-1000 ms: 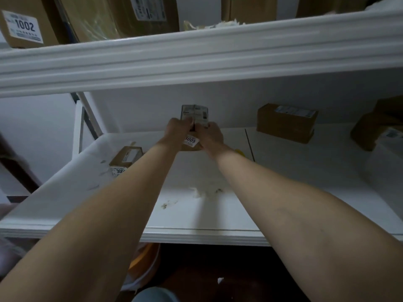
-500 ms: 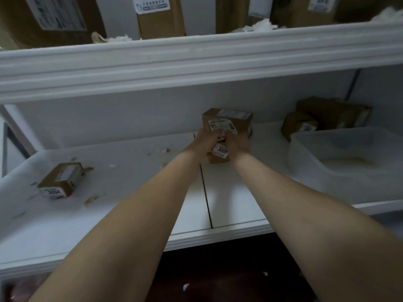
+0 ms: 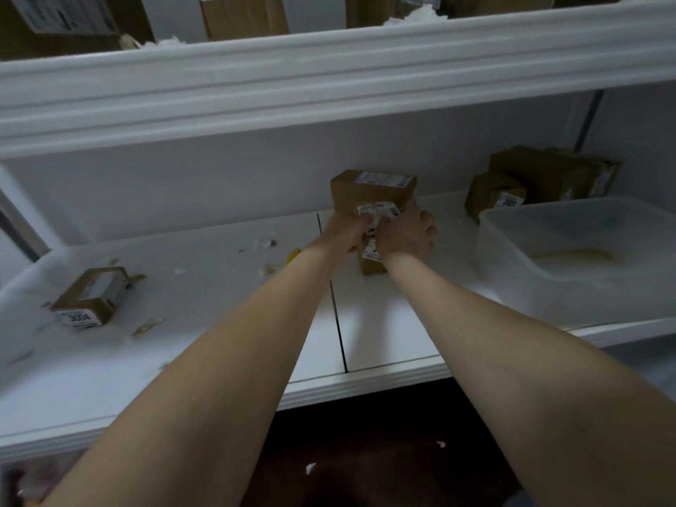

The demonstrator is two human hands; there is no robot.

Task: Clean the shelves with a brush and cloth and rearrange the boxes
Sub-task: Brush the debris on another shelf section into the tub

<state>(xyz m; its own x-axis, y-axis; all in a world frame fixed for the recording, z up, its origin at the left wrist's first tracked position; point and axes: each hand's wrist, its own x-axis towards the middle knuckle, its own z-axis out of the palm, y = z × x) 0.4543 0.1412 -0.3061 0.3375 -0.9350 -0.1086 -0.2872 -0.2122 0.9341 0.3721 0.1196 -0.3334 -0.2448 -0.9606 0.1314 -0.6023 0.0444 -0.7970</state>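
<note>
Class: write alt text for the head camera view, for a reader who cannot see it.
The left hand and right hand grip a small brown cardboard box with white labels at a white shelf littered with scraps. A larger brown cardboard box stands just behind it, a clear plastic tub to the right.

- The small labelled box [image 3: 373,267], gripped between the left hand [image 3: 344,234] and right hand [image 3: 406,236], is now just right of the shelf seam [image 3: 339,323]; a second ago it was well left of it.
- It now stands directly in front of the larger brown box [image 3: 369,192], which was well apart to its right.
- Both hands are lower than half a second ago, and the small box's bottom edge is near the shelf [image 3: 387,342].
- The view has swung right, so the clear plastic tub [image 3: 585,287] now fills the right side.
</note>
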